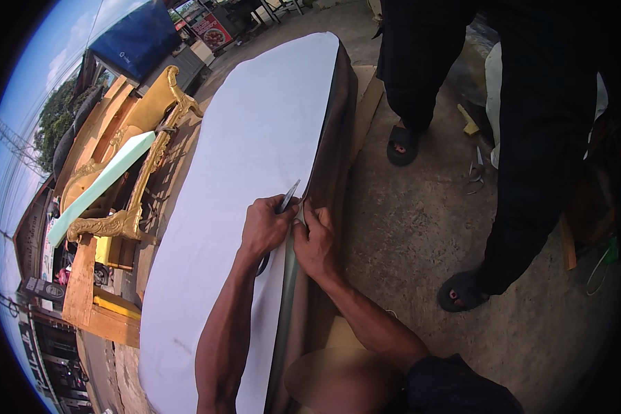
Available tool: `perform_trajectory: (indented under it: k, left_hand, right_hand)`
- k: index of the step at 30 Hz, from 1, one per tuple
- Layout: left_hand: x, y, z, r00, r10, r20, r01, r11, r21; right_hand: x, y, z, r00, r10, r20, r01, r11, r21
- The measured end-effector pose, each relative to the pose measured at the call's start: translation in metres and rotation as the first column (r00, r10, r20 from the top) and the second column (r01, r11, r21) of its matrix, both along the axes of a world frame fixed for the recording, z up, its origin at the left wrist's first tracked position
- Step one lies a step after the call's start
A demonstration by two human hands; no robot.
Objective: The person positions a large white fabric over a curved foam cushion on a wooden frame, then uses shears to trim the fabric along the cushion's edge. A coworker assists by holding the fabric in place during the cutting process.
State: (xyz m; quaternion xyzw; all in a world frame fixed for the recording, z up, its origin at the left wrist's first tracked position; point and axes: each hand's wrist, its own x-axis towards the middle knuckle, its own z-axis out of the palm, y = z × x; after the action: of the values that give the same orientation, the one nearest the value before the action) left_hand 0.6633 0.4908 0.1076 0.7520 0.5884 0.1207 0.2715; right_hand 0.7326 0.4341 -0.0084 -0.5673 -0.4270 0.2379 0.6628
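A long padded piece topped with white cloth [245, 117] lies lengthwise, its right side dark brown fabric [334, 138]. My left hand [262, 228] is closed round a pair of dark-handled scissors [290, 192], blades pointing up and away over the white cloth near its right edge. My right hand [314, 241] pinches the fabric edge just beside the left hand, fingertips almost touching it. A greenish strip [290, 290] runs along the edge below my hands.
At left stand gold carved furniture [124, 224], wooden boards [83, 283] and a pale green foam strip [103, 186]. A person [517, 172] in dark trousers and sandals stands close on the right. Scissors [475, 169] lie on the concrete floor [400, 221].
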Motion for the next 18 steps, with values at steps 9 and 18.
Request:
perform_trajectory:
  k: [9, 18]
  left_hand:
    - [-0.008, 0.009, -0.009, 0.997, -0.078, 0.005, 0.078, 0.997, 0.019]
    - [0.002, 0.004, -0.021, 0.993, -0.076, -0.090, 0.091, 0.979, 0.180]
  right_hand:
    - [0.026, -0.015, 0.012, 0.956, 0.248, -0.158, -0.272, 0.950, -0.152]
    - [0.032, -0.015, 0.004, 0.919, 0.205, -0.338, -0.243, 0.967, -0.072]
